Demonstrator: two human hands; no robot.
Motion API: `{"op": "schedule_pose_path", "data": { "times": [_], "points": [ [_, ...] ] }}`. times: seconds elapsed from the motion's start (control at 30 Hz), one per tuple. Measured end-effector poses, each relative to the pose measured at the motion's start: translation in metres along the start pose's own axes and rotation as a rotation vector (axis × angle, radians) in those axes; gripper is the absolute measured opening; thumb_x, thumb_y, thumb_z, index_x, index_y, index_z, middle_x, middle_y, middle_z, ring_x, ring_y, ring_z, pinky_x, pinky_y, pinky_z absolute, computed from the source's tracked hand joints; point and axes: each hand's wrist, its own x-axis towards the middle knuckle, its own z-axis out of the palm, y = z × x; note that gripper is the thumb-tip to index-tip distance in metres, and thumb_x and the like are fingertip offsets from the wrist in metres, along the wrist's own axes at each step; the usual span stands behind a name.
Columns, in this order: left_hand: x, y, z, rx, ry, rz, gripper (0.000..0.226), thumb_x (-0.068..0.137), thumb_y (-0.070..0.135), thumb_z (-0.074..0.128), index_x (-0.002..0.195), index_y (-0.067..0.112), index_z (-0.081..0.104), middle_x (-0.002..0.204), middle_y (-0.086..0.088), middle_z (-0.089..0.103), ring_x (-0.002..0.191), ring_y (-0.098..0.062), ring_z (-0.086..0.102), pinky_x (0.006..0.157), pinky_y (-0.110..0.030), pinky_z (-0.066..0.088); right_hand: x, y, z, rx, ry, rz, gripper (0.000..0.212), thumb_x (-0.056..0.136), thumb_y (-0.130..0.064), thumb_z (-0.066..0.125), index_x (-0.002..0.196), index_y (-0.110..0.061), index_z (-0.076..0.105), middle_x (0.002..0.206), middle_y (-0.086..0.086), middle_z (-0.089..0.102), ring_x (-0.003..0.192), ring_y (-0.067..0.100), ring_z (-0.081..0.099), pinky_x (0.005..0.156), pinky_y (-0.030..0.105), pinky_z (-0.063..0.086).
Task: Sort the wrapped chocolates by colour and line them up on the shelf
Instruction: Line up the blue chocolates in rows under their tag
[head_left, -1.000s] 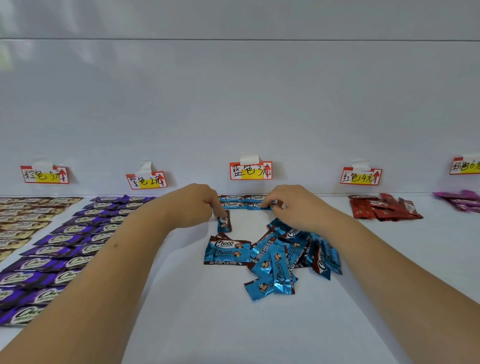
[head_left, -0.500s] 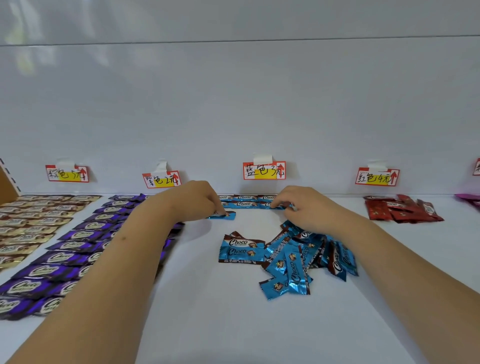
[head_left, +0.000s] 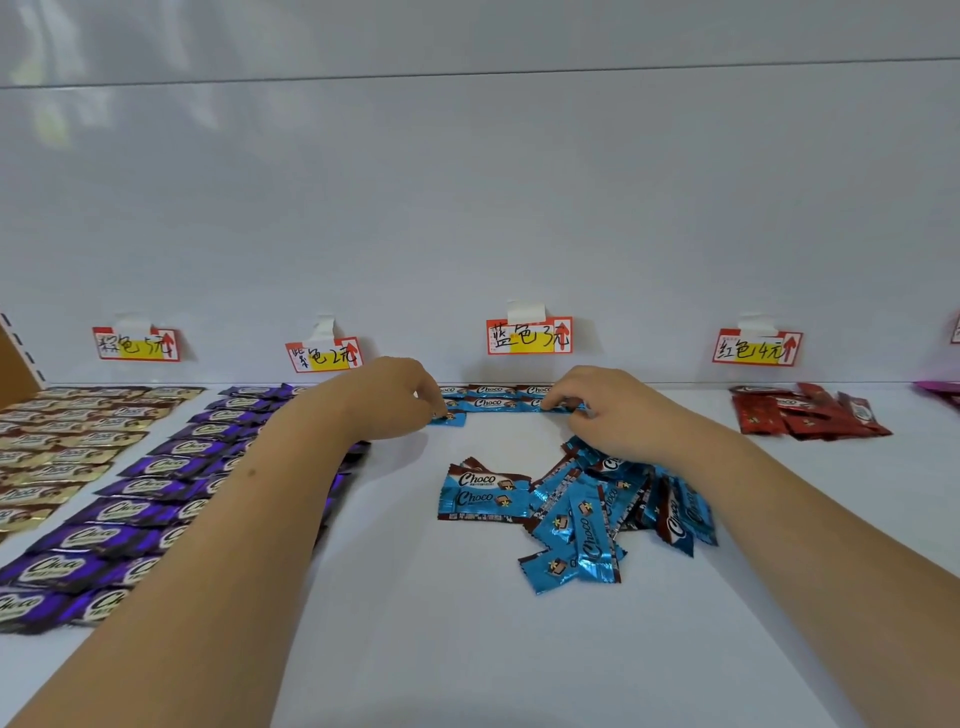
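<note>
While both arms reach deep over the white shelf (head_left: 467, 649), its back wall (head_left: 467, 208) carries a line of small handwritten price tags, the blue one (head_left: 529, 336) sitting dead centre. Off to the left, purple chocolates (head_left: 150, 483) lie in tidy columns, and further left gold-brown ones (head_left: 67, 441) do the same. Centre stage, a loose heap of blue chocolates (head_left: 582, 509) sprawls on the shelf, wrappers overlapping at all angles. Far right, a jumbled pile of red chocolates (head_left: 810, 413) sits under its own tag (head_left: 757, 347). Up at the back, two short rows of blue chocolates (head_left: 491, 397) lie flat against the wall, right below the blue tag. Now the left hand (head_left: 387, 397), fingers curled, pinches one blue chocolate (head_left: 451, 417) at the left end, just in front of those rows, and the wrapper rests on the shelf. Over on the other side, the right hand (head_left: 605, 408) has its fingertips curled down onto a blue wrapper (head_left: 563, 407) at the right end of the second row, pinching it in place.
</note>
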Motion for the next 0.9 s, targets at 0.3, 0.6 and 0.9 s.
{"op": "schedule_pose_path", "data": {
  "times": [0.3,0.6,0.9],
  "points": [
    [0.0,0.003,0.003,0.006,-0.001,0.005,0.034,0.097,0.02,0.05,0.126,0.029,0.064,0.131,0.004,0.053,0.114,-0.012,0.049,0.099,-0.029,0.041,0.0,-0.001,-0.002,0.007,-0.016,0.014,0.035,0.096,-0.014,0.05,0.127,-0.026,0.059,0.126,-0.001,0.053,0.114,0.016,0.05,0.099,0.03,0.042],
    [-0.007,0.022,0.001,-0.12,-0.211,0.181,0.024,0.083,0.048,0.072,0.105,0.04,0.068,0.101,0.018,0.065,0.097,-0.002,0.057,0.087,-0.025,0.046,-0.017,-0.001,-0.041,0.182,-0.221,0.096,0.019,0.091,-0.039,0.064,0.109,-0.033,0.066,0.104,-0.019,0.06,0.093,-0.003,0.055,0.071,0.013,0.036],
    [-0.016,0.03,-0.004,-0.048,-0.438,0.192,0.031,0.08,0.044,0.076,0.107,0.039,0.062,0.099,0.012,0.062,0.089,-0.003,0.054,0.077,-0.019,0.04,-0.02,-0.037,-0.031,0.187,-0.453,-0.045,0.044,0.079,-0.059,0.067,0.117,-0.037,0.059,0.116,-0.018,0.057,0.1,-0.002,0.051,0.08,0.017,0.039]
  ]
}}
